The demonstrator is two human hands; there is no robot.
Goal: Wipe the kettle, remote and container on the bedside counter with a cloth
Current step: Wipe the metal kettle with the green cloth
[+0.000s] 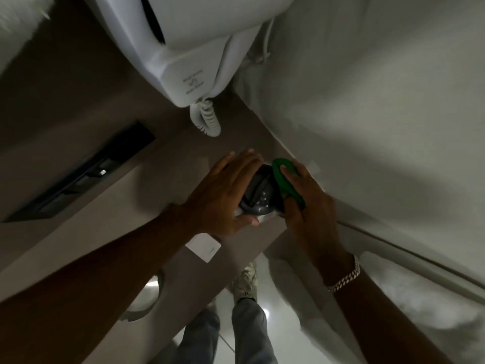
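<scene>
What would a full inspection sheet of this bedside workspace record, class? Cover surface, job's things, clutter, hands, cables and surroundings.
Surface: brown counter, dimly lit.
Job's things: kettle seen from above, dark lid; green cloth against its side. Remote and container: nothing seen.
Clutter: white card near the counter edge.
Hands: left hand steadies the kettle; right hand presses the cloth.
Cables: coiled white cord.
Surroundings: wall-mounted white hair dryer, dark recessed panel, white bedding.
</scene>
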